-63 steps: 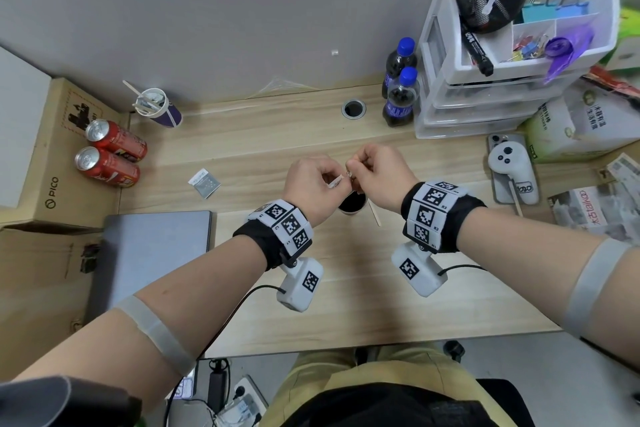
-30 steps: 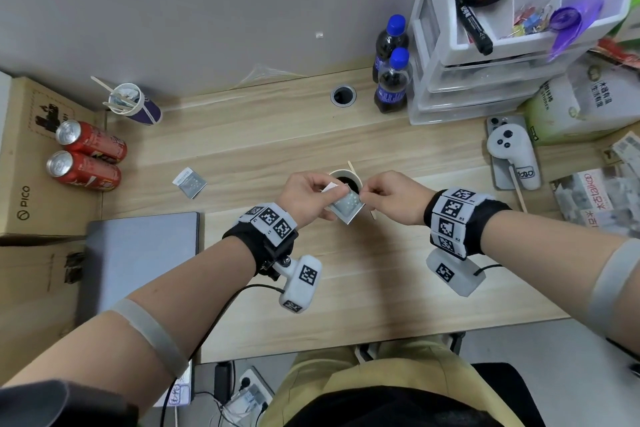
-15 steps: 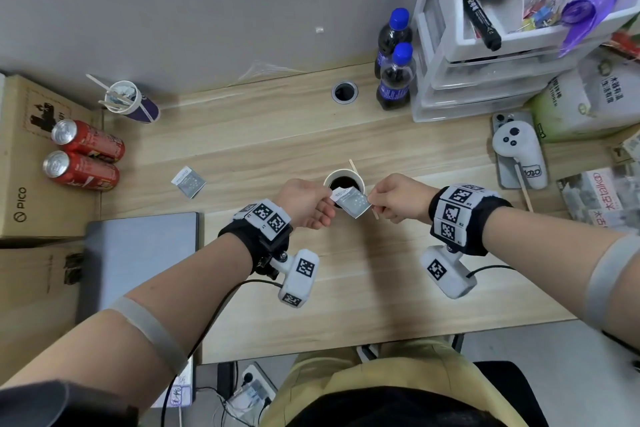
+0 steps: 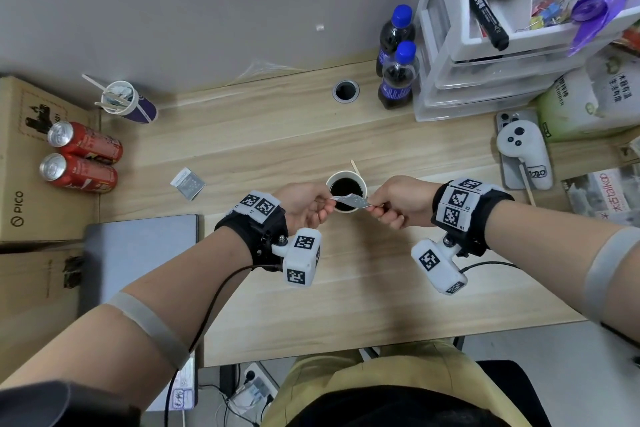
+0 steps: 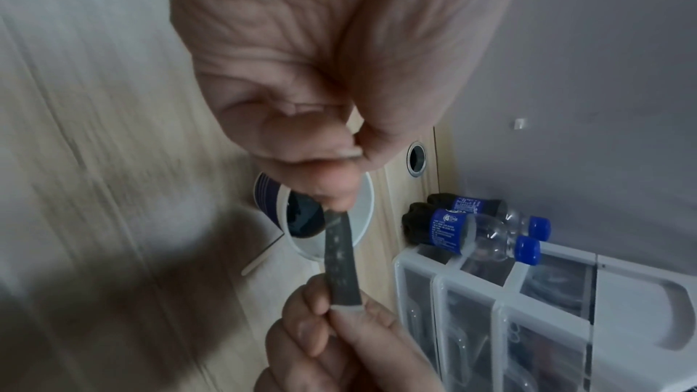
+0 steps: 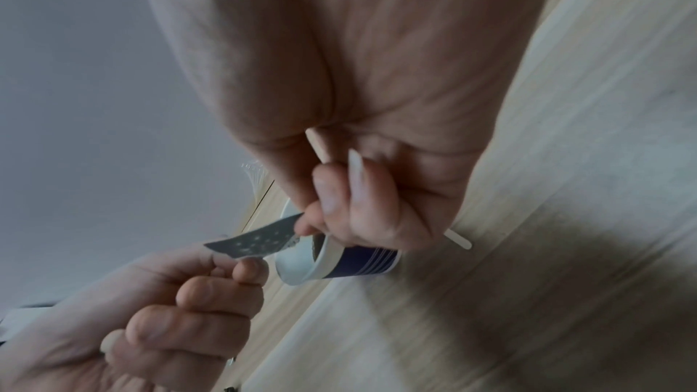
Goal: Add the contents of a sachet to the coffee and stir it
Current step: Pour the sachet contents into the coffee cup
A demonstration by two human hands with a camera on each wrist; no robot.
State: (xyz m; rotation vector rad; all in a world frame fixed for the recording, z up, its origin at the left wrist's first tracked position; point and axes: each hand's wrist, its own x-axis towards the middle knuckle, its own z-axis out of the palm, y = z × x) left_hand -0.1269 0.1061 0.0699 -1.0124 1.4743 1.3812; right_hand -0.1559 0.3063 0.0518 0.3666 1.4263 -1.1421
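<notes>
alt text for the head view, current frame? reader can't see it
Seen from above, a person's left hand and right hand pinch opposite ends of a small silver foil sachet over a white paper cup of black coffee on a light wooden desk. A second silver sachet lies to the left.

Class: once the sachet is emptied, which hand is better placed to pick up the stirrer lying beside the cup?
Right hand: the stirrer lies on the cup's right side, nearer it.
</notes>
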